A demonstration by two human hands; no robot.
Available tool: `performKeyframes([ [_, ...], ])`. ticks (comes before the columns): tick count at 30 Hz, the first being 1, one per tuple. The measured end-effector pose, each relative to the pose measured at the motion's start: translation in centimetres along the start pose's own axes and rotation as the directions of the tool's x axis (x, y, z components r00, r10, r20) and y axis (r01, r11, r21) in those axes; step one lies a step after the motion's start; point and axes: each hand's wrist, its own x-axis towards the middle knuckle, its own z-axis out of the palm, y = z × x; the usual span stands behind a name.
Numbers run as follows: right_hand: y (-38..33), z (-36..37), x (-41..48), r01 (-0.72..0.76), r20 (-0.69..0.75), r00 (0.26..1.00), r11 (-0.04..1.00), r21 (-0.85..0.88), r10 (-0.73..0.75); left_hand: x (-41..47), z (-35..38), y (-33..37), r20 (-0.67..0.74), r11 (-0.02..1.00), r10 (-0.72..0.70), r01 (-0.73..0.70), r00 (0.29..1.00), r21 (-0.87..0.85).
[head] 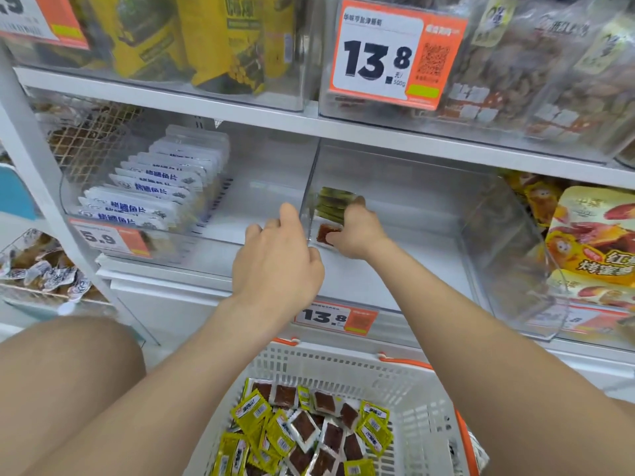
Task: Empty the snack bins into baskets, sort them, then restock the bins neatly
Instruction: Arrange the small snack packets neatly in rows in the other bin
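Observation:
A clear plastic bin (481, 214) on the middle shelf holds a short row of yellow-green snack packets (335, 204) standing against its left wall. My right hand (357, 231) is inside the bin, holding a small clear packet with a dark red snack (326, 232) in front of that row. My left hand (278, 259) hovers at the bin's front left corner, fingers loosely curled, holding nothing. Below, a white basket (412, 383) with orange handles holds several yellow packets (256, 412) and dark red packets (304, 427) mixed together.
The clear bin (237, 187) to the left holds a row of white fish-snack packs (154, 194). Orange price tags (335, 319) hang on the bin fronts. Orange sweet-potato packs (591, 242) fill the bin at right. Upper-shelf bins hold yellow bags (220, 39). My knee (65, 372) is at lower left.

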Motion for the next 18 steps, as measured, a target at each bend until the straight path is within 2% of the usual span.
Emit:
performKeyframes([
  [2, 0.4, -0.6, -0.1, -0.027, -0.046, 0.999, 1.0, -0.014, 0.027, -0.1, 0.0, -0.1, -0.003, 1.0, 0.016, -0.016, 1.0, -0.013],
  [9, 0.7, -1.0, -1.0, 0.04, -0.129, 0.991, 0.998, -0.055, -0.047, -0.4, -0.2, -0.3, -0.013, 0.999, 0.046, -0.047, 0.999, -0.012],
  [14, 1.0, -1.0, -1.3, -0.046, -0.086, 0.996, 0.996, -0.077, 0.039, -0.4, -0.2, -0.4, -0.013, 0.999, 0.05, -0.05, 0.999, 0.0],
  [18, 1.0, -1.2, -1.8, -0.032, -0.069, 0.997, 0.998, -0.052, 0.028, -0.5, -0.2, -0.5, -0.01, 0.998, 0.07, -0.07, 0.997, 0.004],
])
